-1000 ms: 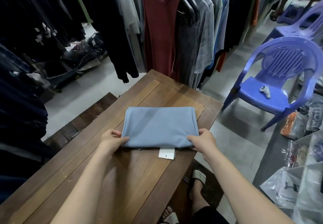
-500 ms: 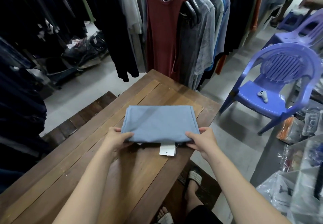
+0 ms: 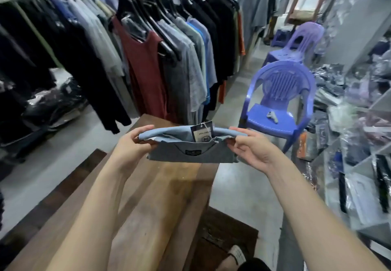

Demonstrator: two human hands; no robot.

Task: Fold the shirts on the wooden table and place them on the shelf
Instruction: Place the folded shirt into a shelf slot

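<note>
The folded light blue shirt (image 3: pixel 186 154) hangs in the air above the far end of the wooden table (image 3: pixel 160 196), its collar label facing me and a paper tag (image 3: pixel 202 132) sticking up from the top. My left hand (image 3: pixel 132 143) grips its left edge. My right hand (image 3: pixel 248 147) grips its right edge. Grey shelves (image 3: pixel 364 165) stand at the right, with packed clothes on them.
A rack of hanging clothes (image 3: pixel 148 54) runs behind the table. Two purple plastic chairs (image 3: pixel 279 101) stand on the grey floor to the right, the nearer one with a small grey object on its seat. A dark bench (image 3: pixel 69 184) lies left of the table.
Both hands have lifted the folded shirt off the table and turned it up on edge. The view has swung up and to the right.
</note>
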